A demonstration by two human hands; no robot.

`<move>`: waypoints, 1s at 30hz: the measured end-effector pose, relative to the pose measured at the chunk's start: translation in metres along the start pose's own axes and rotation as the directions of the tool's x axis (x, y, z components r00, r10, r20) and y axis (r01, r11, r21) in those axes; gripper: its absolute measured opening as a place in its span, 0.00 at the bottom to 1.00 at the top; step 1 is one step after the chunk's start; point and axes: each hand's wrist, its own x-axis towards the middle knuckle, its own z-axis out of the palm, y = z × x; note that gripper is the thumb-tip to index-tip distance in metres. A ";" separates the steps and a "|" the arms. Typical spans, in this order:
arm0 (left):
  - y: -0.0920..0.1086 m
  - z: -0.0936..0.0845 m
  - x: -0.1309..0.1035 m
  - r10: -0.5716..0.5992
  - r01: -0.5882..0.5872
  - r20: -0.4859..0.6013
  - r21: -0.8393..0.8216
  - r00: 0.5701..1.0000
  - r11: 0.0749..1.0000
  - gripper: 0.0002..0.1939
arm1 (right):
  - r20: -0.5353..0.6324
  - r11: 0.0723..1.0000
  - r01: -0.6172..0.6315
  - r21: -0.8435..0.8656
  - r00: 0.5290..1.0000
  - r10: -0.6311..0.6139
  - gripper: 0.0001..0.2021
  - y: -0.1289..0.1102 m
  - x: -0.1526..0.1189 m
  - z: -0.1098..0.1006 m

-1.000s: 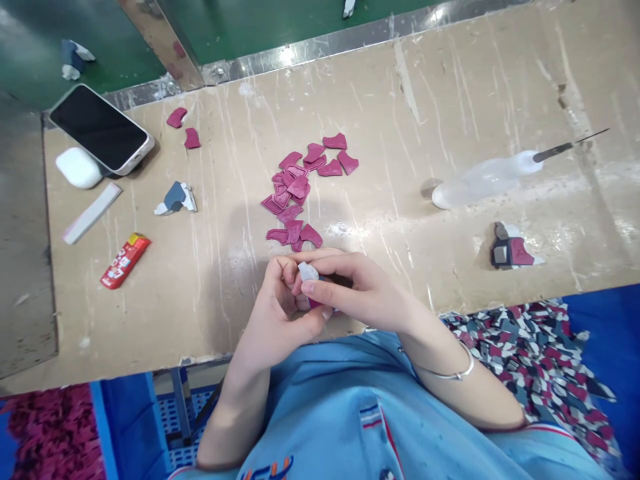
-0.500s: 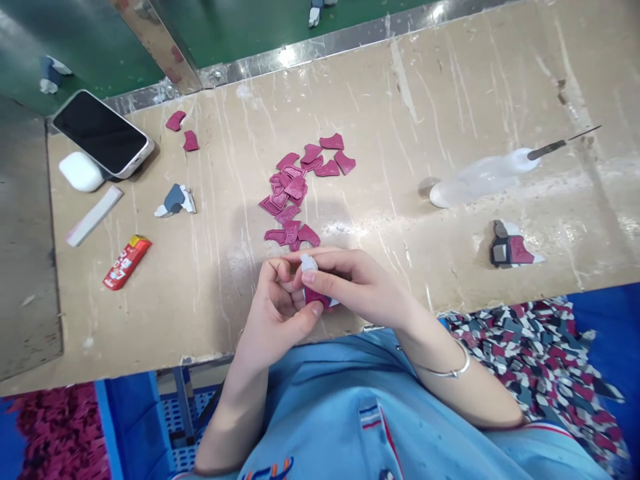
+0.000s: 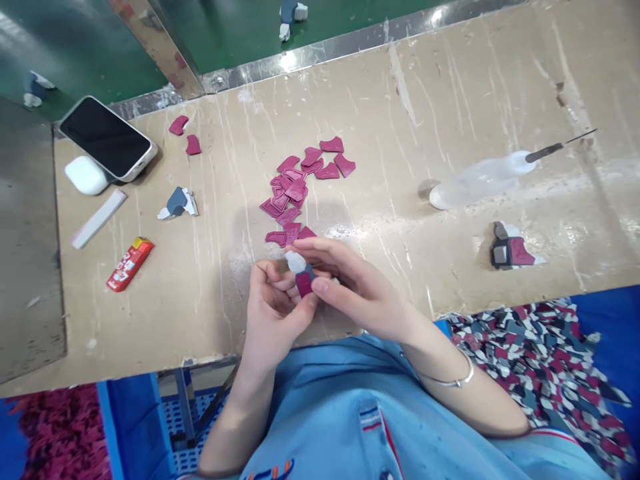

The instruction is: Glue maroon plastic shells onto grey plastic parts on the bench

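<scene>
Near the bench's front edge, my left hand (image 3: 275, 310) and my right hand (image 3: 357, 283) meet around one small plastic part (image 3: 303, 283) in white, dark grey and maroon. Its white end points up and to the left. My left thumb presses its lower side, and my right thumb and fingers grip it from the right. Fingers cover much of the part. Just beyond my hands lies a loose pile of flat maroon pieces (image 3: 287, 187), some overlapping. A similar joined part (image 3: 515, 250) in grey, white and maroon rests on the bench to the right.
A translucent bottle with a thin needle tip (image 3: 480, 180) lies at right. On the left are a phone (image 3: 107, 137), a white case (image 3: 86, 175), a pale strip (image 3: 99, 219), a red packet (image 3: 130, 265) and a grey-white part (image 3: 179, 202). Bins of pieces (image 3: 545, 373) stand below.
The held part has turned so more of its maroon and grey faces show. My right fingers have lifted and loosened slightly around it. The parts on the green surface have shifted left.
</scene>
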 end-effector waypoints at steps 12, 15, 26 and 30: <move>0.000 0.004 -0.010 0.002 0.003 -0.194 0.027 0.981 1.000 0.16 | -0.227 0.973 0.221 -0.067 0.946 -0.231 0.18 0.010 -0.015 0.020; -0.001 0.001 -0.011 0.076 -0.048 -0.190 0.148 0.979 0.988 0.15 | -0.269 0.981 0.193 -0.031 0.943 -0.195 0.16 0.008 -0.015 0.023; 0.003 0.004 -0.011 0.177 -0.126 -0.232 0.221 0.956 0.967 0.12 | -0.257 0.987 0.162 -0.023 0.953 -0.162 0.15 0.007 -0.013 0.023; 0.003 0.005 -0.011 0.173 -0.113 -0.255 0.235 0.951 0.965 0.12 | -0.248 0.988 0.130 -0.079 0.958 -0.145 0.15 0.004 -0.012 0.022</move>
